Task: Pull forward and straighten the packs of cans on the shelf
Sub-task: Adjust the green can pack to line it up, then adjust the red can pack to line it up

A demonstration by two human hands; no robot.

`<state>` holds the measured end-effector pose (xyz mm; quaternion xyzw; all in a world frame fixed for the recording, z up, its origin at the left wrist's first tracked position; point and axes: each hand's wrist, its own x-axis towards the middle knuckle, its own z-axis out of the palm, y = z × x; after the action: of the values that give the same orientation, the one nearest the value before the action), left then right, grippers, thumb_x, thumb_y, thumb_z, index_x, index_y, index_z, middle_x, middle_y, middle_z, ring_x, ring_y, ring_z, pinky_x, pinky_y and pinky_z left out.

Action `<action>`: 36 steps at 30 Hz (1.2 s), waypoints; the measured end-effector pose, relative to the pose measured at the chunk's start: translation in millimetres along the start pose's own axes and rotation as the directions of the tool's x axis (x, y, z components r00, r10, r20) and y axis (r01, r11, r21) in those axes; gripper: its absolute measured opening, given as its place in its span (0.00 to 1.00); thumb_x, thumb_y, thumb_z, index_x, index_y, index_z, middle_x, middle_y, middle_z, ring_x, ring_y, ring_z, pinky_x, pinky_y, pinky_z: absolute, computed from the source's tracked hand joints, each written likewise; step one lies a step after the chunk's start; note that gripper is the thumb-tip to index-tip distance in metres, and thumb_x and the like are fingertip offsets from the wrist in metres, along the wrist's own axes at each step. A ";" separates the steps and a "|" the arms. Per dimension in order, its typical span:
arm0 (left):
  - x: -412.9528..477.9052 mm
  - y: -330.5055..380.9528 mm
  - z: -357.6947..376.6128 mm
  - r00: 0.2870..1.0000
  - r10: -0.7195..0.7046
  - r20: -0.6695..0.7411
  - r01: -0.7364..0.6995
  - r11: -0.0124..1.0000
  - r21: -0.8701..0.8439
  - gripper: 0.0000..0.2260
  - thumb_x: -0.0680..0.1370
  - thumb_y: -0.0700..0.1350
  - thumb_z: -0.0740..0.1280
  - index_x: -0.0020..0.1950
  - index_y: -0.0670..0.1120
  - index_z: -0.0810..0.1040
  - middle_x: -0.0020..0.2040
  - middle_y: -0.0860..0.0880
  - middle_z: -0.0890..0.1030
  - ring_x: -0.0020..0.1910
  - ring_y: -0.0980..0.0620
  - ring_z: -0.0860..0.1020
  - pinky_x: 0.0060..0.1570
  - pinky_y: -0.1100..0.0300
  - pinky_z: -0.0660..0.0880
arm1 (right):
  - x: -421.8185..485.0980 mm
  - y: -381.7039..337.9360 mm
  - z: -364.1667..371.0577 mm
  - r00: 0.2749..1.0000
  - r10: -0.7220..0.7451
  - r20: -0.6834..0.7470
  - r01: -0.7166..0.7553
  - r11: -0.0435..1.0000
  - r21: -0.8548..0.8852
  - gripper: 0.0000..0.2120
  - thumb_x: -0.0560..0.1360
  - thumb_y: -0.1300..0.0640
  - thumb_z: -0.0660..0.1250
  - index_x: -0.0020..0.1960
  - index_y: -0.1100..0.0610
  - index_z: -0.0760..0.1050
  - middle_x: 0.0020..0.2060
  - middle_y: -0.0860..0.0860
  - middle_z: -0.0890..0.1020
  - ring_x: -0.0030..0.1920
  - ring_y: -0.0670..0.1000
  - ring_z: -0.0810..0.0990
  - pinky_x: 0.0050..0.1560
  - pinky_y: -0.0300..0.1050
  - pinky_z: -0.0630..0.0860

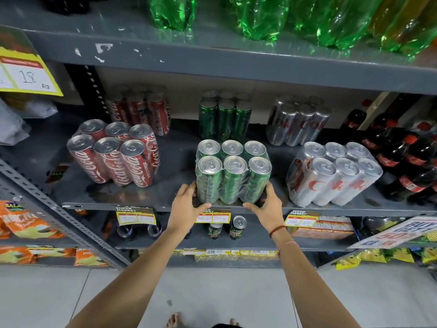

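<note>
While both hands are clasping it low at the sides, the green six-pack is standing upright at the front edge of the middle shelf, its front row of cans squared to the lip. The left hand is cupping the pack's lower left corner, thumb lying along the shelf edge under the cans, other fingers wrapping out of sight behind the wrap. The right hand is mirroring this on the lower right corner, thumb pointing inward along the lip; a red cord bracelet is sitting on that wrist. A second green pack is standing well behind, deeper on the shelf. To the left, a red cola pack is sitting turned at an angle, set back from the edge, with another red pack behind it. To the right, a silver pack is sitting near the front, slightly skewed, another silver pack behind. Yellow price tags are hanging below the lip. Green bottles are lining the shelf above.
</note>
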<state>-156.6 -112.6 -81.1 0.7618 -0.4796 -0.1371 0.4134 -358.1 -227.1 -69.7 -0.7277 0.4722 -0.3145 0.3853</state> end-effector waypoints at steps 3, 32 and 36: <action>1.6 -1.8 0.7 1.000 -0.002 0.018 0.002 1.000 -0.004 0.31 0.67 0.48 0.76 0.67 0.42 0.70 0.50 0.49 0.71 0.49 0.51 0.78 0.56 0.52 0.76 | -1.4 1.6 2.4 1.000 0.018 -0.010 -0.018 1.000 0.019 0.37 0.63 0.63 0.78 0.67 0.57 0.65 0.59 0.54 0.78 0.59 0.55 0.77 0.61 0.53 0.75; 49.2 -168.1 -194.1 0.914 -0.407 -0.006 0.396 0.892 -0.216 0.39 0.69 0.34 0.71 0.75 0.46 0.54 0.68 0.42 0.72 0.66 0.43 0.71 0.66 0.45 0.68 | 3.3 -149.2 240.9 0.980 -0.073 0.186 0.073 0.997 0.006 0.31 0.65 0.56 0.76 0.63 0.60 0.66 0.57 0.58 0.73 0.58 0.57 0.75 0.55 0.41 0.68; 47.2 -171.3 -190.2 0.908 -0.416 -0.048 0.393 0.887 -0.242 0.38 0.69 0.36 0.72 0.74 0.46 0.56 0.69 0.41 0.72 0.67 0.43 0.71 0.66 0.48 0.67 | 2.4 -148.0 240.9 0.981 -0.092 0.172 0.093 0.996 0.003 0.32 0.65 0.57 0.77 0.65 0.59 0.66 0.58 0.57 0.73 0.58 0.56 0.74 0.56 0.42 0.68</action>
<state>88.0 -23.6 -84.6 0.7986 -0.2704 -0.2363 0.4831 -93.4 -127.7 -64.2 -0.7742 0.4039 -0.2669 0.4078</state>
